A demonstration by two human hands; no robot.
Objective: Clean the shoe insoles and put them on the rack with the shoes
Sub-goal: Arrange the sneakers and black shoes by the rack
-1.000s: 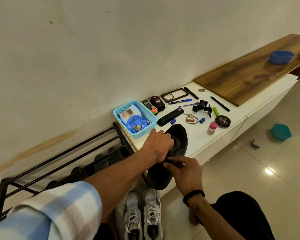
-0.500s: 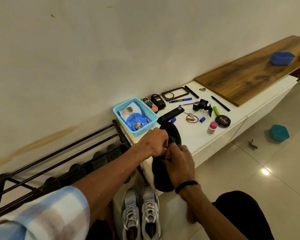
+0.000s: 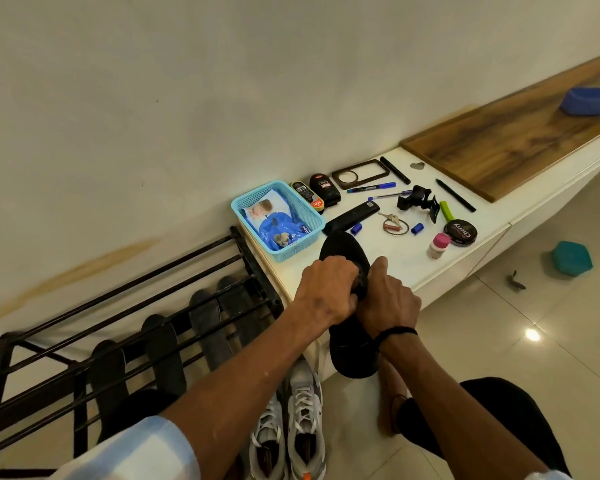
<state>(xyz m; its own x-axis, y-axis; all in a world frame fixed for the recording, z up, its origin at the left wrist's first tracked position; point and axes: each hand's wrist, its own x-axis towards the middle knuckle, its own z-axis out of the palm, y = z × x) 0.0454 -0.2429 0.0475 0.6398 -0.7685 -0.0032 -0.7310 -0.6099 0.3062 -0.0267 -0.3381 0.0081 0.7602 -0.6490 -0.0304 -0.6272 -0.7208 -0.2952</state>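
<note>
Black shoe (image 3: 349,348) was held off the white cabinet (image 3: 461,258) edge, gripped at its opening by left hand (image 3: 323,296) and right hand (image 3: 387,303), fingers curled. Risk judged: insole snagging inside, or toe sweeping the blue basket (image 3: 278,220) and keys (image 3: 394,224) nearby.

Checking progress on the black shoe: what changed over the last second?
The right hand came up from the shoe's near side to meet the left hand at the black shoe's opening; both now grip there, and the shoe shifted slightly left. The insoles on the rack and the grey sneakers stayed put.
</note>
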